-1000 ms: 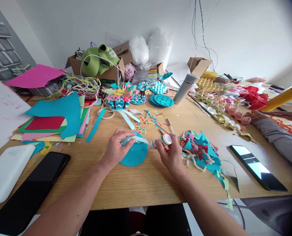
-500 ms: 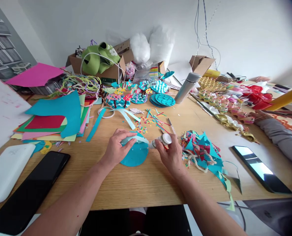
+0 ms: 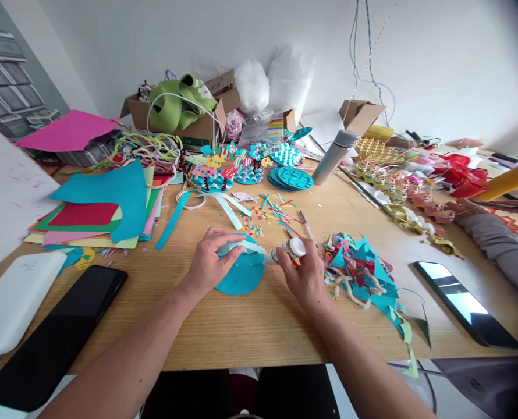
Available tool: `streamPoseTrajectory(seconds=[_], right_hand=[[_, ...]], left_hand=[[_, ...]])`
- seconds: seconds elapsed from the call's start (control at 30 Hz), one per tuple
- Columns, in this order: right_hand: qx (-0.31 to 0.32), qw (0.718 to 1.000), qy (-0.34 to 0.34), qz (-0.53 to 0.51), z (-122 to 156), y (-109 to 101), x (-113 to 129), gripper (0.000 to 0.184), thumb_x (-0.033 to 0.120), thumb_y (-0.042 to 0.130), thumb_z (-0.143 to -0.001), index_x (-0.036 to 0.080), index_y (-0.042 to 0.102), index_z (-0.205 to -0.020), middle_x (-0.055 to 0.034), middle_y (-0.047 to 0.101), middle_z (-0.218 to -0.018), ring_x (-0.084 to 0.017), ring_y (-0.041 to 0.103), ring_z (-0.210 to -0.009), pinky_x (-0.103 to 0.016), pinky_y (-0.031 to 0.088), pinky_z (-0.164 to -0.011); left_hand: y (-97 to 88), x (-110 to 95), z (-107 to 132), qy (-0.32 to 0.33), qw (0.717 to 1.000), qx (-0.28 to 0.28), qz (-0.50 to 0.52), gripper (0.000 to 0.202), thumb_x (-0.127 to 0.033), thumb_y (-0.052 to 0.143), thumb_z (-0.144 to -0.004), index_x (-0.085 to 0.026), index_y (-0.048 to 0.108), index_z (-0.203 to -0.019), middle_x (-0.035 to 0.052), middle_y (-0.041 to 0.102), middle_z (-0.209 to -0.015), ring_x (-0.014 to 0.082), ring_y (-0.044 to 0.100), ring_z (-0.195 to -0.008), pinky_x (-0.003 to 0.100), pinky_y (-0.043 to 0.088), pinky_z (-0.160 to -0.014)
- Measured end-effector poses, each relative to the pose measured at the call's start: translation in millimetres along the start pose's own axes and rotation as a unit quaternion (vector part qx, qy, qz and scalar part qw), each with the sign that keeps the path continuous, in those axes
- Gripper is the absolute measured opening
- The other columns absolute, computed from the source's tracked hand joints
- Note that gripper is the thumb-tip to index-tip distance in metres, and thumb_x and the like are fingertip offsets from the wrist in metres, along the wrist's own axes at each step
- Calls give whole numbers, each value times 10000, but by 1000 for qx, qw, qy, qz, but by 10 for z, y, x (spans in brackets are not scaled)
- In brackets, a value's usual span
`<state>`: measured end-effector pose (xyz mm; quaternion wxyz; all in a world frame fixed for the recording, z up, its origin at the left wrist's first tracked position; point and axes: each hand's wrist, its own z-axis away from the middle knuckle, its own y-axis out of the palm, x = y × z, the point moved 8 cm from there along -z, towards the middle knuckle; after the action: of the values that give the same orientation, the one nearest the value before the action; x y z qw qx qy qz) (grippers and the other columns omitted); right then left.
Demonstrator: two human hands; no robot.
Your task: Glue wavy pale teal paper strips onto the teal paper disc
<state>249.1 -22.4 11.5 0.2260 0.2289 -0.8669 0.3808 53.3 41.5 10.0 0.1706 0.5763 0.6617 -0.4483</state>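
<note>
A teal paper circle (image 3: 241, 276) lies on the wooden table (image 3: 250, 326) in front of me. My left hand (image 3: 210, 262) pinches a pale blue paper strip (image 3: 247, 247) against the circle's upper edge. My right hand (image 3: 305, 278) is closed round a small white glue bottle (image 3: 287, 251), held sideways with its tip pointing left at the end of the strip.
Scrap paper heap (image 3: 359, 270) lies right of my right hand, a phone (image 3: 466, 302) beyond it. A black phone (image 3: 53, 337) and white device (image 3: 17, 299) sit at left, coloured paper sheets (image 3: 97, 209) behind. Finished paper pieces (image 3: 250, 166), boxes and a metal flask (image 3: 335, 156) stand farther back. Another person's sleeve (image 3: 499, 253) rests at right.
Both hands have stayed in place with the strip and the glue bottle; only the view has shifted slightly.
</note>
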Motion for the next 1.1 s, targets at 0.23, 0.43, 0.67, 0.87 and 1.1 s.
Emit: streamPoseTrajectory(seconds=[0.23, 0.43, 0.67, 0.87, 1.1], right_hand=[[-3, 1000, 21, -9, 2, -10, -31, 237, 400, 583, -831, 221, 430, -849, 32, 539, -646, -116, 444, -498, -240, 351, -468], [-5, 1000, 18, -15, -2, -14, -20, 244, 396, 585, -836, 221, 416, -824, 39, 526, -636, -106, 423, -483, -235, 338, -463], [-10, 1000, 18, 2, -10, -23, -13, 241, 411, 575, -833, 224, 423, -820, 41, 519, -623, -107, 412, -479, -240, 331, -459], [-7, 999, 32, -10, -3, -14, -51, 239, 403, 582, -830, 223, 426, -819, 42, 519, -631, -101, 407, -475, -236, 339, -457], [-21, 997, 70, -14, -1, -39, -137, 258, 424, 585, -820, 219, 428, -809, 39, 518, -639, -107, 425, -516, -235, 348, -489]], left_hand=[[4, 5, 3, -5, 1000, 3, 3, 169, -279, 650, -824, -230, 722, -969, 53, 697, -919, 191, 610, -918, 329, 516, -826], [3, 3, 1, -4, 1000, 0, 3, 174, -278, 654, -821, -224, 725, -971, 54, 683, -907, 186, 611, -904, 321, 515, -809], [6, 9, 2, -8, 1000, 1, 4, 171, -282, 657, -817, -234, 724, -967, 52, 686, -915, 188, 610, -907, 327, 518, -806], [5, 8, 1, -8, 1000, 2, 6, 172, -277, 656, -817, -232, 725, -968, 59, 682, -919, 188, 611, -910, 329, 520, -817], [2, 11, 3, -6, 1000, -2, 5, 177, -276, 661, -814, -234, 727, -972, 56, 666, -918, 182, 612, -910, 319, 519, -816]])
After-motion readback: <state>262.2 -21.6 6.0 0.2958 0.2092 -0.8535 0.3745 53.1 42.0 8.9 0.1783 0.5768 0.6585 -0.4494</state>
